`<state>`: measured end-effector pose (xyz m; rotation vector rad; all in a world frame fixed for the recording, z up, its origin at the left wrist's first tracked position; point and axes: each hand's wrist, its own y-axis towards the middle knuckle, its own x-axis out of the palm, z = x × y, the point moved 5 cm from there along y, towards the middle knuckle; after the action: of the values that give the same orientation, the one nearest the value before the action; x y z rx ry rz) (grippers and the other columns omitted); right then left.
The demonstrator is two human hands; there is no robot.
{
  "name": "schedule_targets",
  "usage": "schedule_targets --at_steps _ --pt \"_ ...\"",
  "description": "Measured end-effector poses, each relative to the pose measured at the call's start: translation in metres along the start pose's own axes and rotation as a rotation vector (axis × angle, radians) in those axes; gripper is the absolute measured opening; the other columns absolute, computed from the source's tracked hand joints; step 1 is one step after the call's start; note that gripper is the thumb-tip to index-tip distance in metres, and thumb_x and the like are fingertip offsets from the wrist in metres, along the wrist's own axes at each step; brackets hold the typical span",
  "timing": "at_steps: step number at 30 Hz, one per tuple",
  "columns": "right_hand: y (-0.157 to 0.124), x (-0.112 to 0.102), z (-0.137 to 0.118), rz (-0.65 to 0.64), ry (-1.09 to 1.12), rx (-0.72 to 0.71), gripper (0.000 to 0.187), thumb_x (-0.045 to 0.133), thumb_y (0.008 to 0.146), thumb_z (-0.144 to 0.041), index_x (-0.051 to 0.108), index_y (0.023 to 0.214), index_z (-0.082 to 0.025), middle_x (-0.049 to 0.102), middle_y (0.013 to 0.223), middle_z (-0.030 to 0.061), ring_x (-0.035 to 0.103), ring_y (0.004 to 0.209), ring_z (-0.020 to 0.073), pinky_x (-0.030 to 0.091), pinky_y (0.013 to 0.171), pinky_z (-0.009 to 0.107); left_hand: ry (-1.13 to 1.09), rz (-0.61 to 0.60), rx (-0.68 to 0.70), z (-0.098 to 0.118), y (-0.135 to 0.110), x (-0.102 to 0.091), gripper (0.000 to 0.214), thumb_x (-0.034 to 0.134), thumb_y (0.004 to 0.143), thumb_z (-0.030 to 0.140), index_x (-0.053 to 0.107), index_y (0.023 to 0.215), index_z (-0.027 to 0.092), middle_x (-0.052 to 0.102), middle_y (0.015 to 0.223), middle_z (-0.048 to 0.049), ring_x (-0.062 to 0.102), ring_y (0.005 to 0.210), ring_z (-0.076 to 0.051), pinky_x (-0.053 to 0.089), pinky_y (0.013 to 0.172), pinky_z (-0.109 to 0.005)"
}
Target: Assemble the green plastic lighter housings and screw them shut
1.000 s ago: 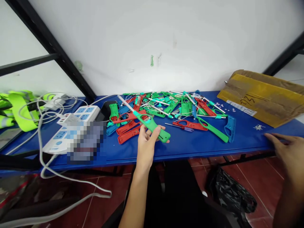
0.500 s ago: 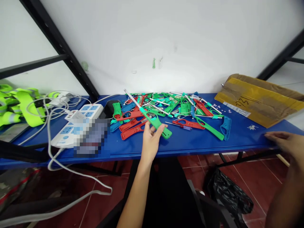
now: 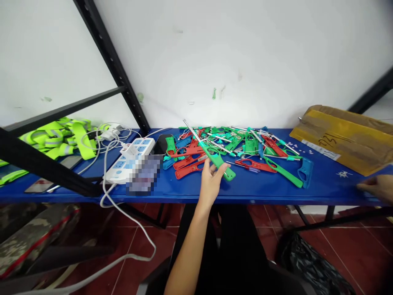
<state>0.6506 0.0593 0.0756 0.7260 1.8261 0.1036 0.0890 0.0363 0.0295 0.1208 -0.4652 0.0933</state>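
My left hand [image 3: 211,180] is closed around the green handle of a long-necked gas lighter [image 3: 217,159], its metal tube pointing up and away to the left. Beyond it on the blue table lies a pile of similar lighters and loose casing halves in green, red and blue. A screwdriver [image 3: 252,169] with a clear purplish handle lies beside a red casing half [image 3: 260,165], right of the held lighter. At the right edge, my right hand [image 3: 377,187] is low over the table, blurred and partly cut off. Whether it holds anything cannot be made out. Small white pins [image 3: 344,174] lie near its fingers.
A taped cardboard box [image 3: 346,139] stands at the back right. On the left are a white power strip [image 3: 130,159] with trailing cables, phones, and yellow reflective straps [image 3: 61,137] behind a black shelf post [image 3: 112,61]. A black plastic bag [image 3: 313,266] sits on the floor.
The view has swung to the left, so everything sits further right in the picture. My left hand keeps hold of the lighter. Less of my right hand and arm shows now.
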Motion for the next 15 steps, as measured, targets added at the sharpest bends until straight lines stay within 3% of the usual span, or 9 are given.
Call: schedule_targets --at_steps 1,2,4,5,7,9,12,15 --pt "-0.008 0.004 -0.015 -0.179 -0.017 0.094 0.074 0.07 0.088 -0.079 0.065 0.041 -0.023 0.058 0.045 0.0147 0.041 0.036 0.0195 0.035 0.059 0.052 -0.008 -0.001 0.002 0.0 0.0 0.0 0.073 0.095 0.08 0.06 0.062 0.13 0.019 0.084 0.118 -0.0155 0.082 0.113 -0.033 0.067 0.085 -0.037" --pt "-0.021 0.006 -0.04 -0.279 0.017 0.088 0.061 0.074 0.088 -0.073 0.076 0.053 -0.023 0.068 0.056 0.0177 0.051 0.042 0.0234 0.039 0.061 0.052 -0.014 -0.001 0.002 0.0 0.0 0.0 0.073 0.095 0.08 0.06 0.063 0.13 0.019 0.084 0.116 -0.0151 0.083 0.112 -0.033 0.067 0.085 -0.037" --pt "-0.058 0.003 -0.114 -0.227 0.234 -0.154 0.036 0.076 0.09 -0.06 0.087 0.08 -0.027 0.082 0.086 0.0179 0.071 0.07 0.0292 0.048 0.074 0.05 -0.02 0.0 -0.001 0.001 0.0 0.0 0.071 0.094 0.08 0.062 0.063 0.127 0.019 0.085 0.111 -0.0146 0.083 0.108 -0.032 0.067 0.085 -0.038" --pt "-0.082 0.005 -0.155 -0.2 0.358 -0.268 0.031 0.075 0.091 -0.056 0.088 0.09 -0.028 0.084 0.095 0.0155 0.074 0.08 0.03 0.05 0.078 0.048 -0.021 0.003 -0.004 0.0 0.0 0.0 0.07 0.093 0.081 0.064 0.063 0.125 0.019 0.086 0.109 -0.0144 0.084 0.105 -0.032 0.067 0.085 -0.038" --pt "-0.131 0.02 -0.228 -0.153 0.631 -0.369 0.026 0.069 0.097 -0.047 0.085 0.1 -0.027 0.08 0.106 0.0127 0.072 0.087 0.0283 0.054 0.078 0.045 -0.017 0.014 -0.008 0.0 -0.001 -0.001 0.068 0.089 0.084 0.069 0.062 0.123 0.019 0.086 0.106 -0.0139 0.084 0.099 -0.03 0.068 0.086 -0.04" --pt "-0.171 0.044 -0.288 -0.174 0.75 -0.414 0.027 0.062 0.104 -0.047 0.082 0.099 -0.028 0.077 0.106 0.009 0.069 0.082 0.024 0.055 0.068 0.038 -0.004 0.021 -0.006 0.0 -0.001 -0.001 0.067 0.085 0.087 0.071 0.06 0.122 0.02 0.086 0.106 -0.013 0.084 0.095 -0.029 0.068 0.084 -0.039" --pt "-0.203 0.072 -0.34 -0.26 1.033 -0.432 0.027 0.064 0.107 -0.044 0.082 0.098 -0.027 0.072 0.102 0.0096 0.066 0.082 0.0234 0.051 0.058 0.034 0.016 0.02 0.016 -0.001 -0.003 -0.001 0.063 0.085 0.09 0.068 0.059 0.123 0.021 0.085 0.106 -0.0105 0.084 0.093 -0.026 0.068 0.08 -0.036" --pt "-0.209 0.082 -0.35 -0.345 1.151 -0.453 0.023 0.069 0.106 -0.045 0.083 0.098 -0.029 0.07 0.105 0.009 0.067 0.087 0.0239 0.055 0.06 0.034 0.021 0.02 0.017 -0.003 -0.003 -0.001 0.058 0.084 0.092 0.064 0.058 0.123 0.021 0.085 0.106 -0.0085 0.082 0.084 -0.022 0.067 0.072 -0.032"
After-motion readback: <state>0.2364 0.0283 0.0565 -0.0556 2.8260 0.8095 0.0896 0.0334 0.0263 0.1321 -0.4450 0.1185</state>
